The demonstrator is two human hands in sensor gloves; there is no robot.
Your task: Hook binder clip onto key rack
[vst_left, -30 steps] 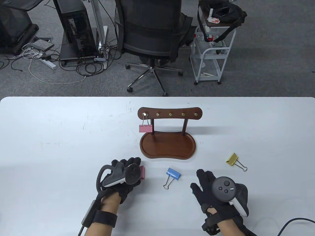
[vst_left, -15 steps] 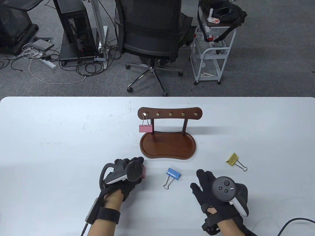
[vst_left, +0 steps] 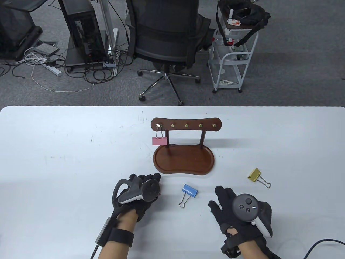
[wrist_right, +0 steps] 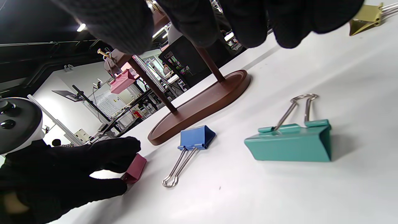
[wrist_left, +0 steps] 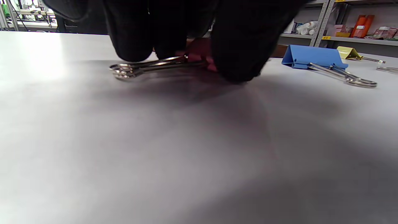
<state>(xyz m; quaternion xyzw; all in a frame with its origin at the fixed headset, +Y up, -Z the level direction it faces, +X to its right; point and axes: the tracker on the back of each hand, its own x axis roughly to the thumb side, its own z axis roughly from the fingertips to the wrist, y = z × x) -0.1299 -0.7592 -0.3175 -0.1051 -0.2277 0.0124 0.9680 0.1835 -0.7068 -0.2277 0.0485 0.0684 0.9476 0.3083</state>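
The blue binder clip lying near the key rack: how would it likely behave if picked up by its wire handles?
The blue binder clip looks small and folded from thin metal, so probably light and rigid. Its wire handles appear hinged at the body, so it would likely swing when lifted by them. Lying flat on the table, it seems unlikely to roll.

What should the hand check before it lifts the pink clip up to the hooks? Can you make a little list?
1. Left hand pinching the dark pink clip: ok.
2. Clip's wire handles free to hook: ok, they lie on the table.
3. Empty hooks on the key rack: ok, four free.
4. Right hand out of the way: ok.
5. Blue clip clear of the path: ok.
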